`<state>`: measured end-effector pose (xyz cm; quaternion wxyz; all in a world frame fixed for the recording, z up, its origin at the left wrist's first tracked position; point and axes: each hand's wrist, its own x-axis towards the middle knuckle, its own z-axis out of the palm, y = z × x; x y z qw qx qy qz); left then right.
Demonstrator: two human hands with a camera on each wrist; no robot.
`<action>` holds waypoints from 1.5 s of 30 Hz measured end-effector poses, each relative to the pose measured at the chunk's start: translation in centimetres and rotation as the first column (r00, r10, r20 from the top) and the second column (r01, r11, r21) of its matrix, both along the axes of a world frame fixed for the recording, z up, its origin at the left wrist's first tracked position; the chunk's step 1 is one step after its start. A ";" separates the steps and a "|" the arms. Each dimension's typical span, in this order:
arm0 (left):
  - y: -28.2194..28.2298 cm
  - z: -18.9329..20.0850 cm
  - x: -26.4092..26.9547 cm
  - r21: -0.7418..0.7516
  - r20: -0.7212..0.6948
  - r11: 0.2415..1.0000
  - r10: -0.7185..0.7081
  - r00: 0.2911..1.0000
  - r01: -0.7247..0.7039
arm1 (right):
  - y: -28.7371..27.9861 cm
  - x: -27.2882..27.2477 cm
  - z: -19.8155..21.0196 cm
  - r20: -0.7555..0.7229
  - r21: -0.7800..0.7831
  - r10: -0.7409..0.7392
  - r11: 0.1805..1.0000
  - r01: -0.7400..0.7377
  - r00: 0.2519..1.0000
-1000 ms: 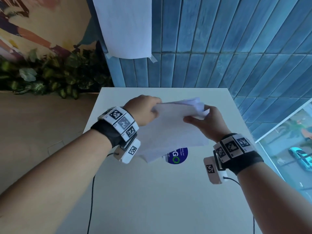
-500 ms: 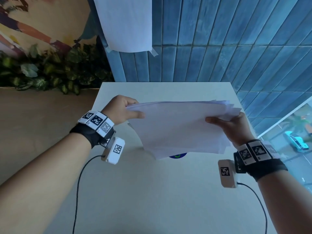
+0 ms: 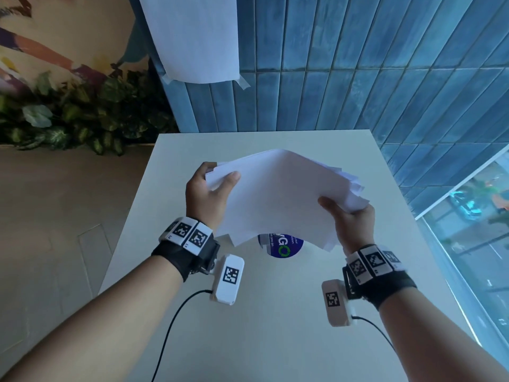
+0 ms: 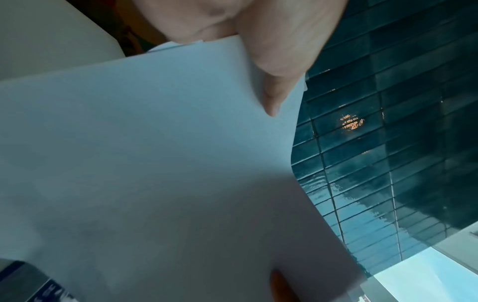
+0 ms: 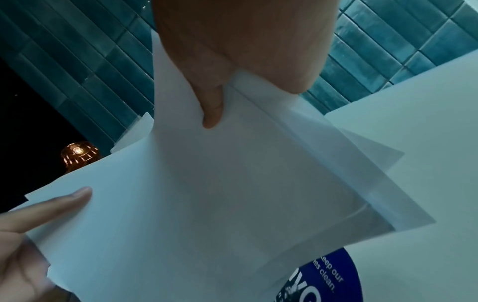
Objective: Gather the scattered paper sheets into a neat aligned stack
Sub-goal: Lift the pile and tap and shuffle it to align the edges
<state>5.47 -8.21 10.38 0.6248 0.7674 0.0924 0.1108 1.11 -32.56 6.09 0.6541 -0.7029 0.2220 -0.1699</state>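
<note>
Holding the paper sheets (image 3: pixel 278 197) in the air above the white table (image 3: pixel 275 326), near the middle of the head view, both hands are clamped on the bundle. The left hand (image 3: pixel 205 195) grips the upper left corner, thumb lying on the top sheet and fingers curled beneath. The right hand (image 3: pixel 349 219) pinches the right edge, thumb on top; in the right wrist view a finger (image 5: pixel 212 110) presses the underside of the paper.

The sheets are gathered but not squared. Along the right edge, corners fan out in steps, and at the lower edge a few sheets stick out past the rest. The bundle bows upward between the two grips. It seems that no loose sheet is left on the table, though the paper hides part of the surface, including most of a round blue sticker (image 3: pixel 286 248).

So the step in hand looks like aligning, with collecting done. The next move likely calls for turning the bundle on edge, slackening both grips a little, and tapping it on the table so the stray corners settle level, then repeating on the adjacent edge before laying the stack flat.
</note>
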 end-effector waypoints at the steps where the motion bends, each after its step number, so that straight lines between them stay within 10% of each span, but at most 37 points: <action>1: -0.1 -0.2 -0.2 0.005 0.014 1.000 -0.011 1.000 0.011 | 0.0 -0.1 -0.2 0.003 0.010 -0.013 1.000 0.013 1.000; 19: 0.6 -1.7 0.1 -0.075 0.065 0.997 0.036 0.997 -0.031 | 0.7 0.7 0.8 0.103 -0.390 -0.008 0.920 0.047 0.995; 27: 1.3 -2.5 0.6 -0.153 0.055 0.988 0.032 0.998 -0.023 | 0.9 0.3 0.1 0.145 -0.062 -0.060 0.996 0.070 0.988; 32: 2.0 -4.1 -0.1 -0.279 -0.071 0.960 0.010 0.997 -0.030 | -0.5 0.0 -0.6 0.101 -0.115 0.007 0.993 0.004 0.995; 45: 1.9 -1.0 1.0 -0.088 0.145 0.996 0.020 0.989 -0.007 | -0.9 1.3 2.2 0.227 -0.041 0.096 0.995 -0.088 0.969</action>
